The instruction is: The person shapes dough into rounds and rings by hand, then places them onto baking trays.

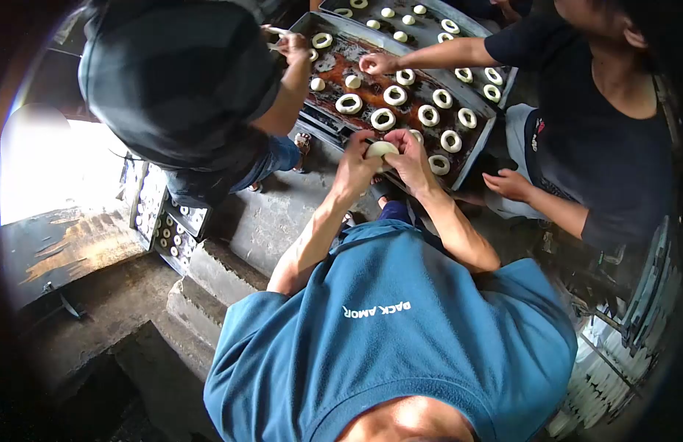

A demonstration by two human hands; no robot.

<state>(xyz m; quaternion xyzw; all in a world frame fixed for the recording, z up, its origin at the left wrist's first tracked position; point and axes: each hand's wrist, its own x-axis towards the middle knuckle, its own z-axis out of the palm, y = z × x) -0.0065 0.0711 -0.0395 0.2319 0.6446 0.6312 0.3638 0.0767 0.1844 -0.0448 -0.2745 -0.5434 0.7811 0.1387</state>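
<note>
A pale, rounded piece of dough [382,149] is held between my two hands at the near edge of a baking tray [334,62]. My left hand [356,168] grips its left side, fingers curled round it. From the other side, my right hand [413,163] closes on the same piece, thumb and fingers bent. Just beyond my fingers lie dough rings, among them one ring [383,118] on the dark, greasy tray. A round dough ball [352,82] sits farther up the tray. My fingers partly cover the piece and one ring behind it.
A second tray [430,37] with rings and balls adjoins at the back. At left, a person in a dark top [179,81] handles dough; at right, another person [606,125] reaches over the tray. More filled trays [175,234] stand low at left, beside a concrete step [216,276].
</note>
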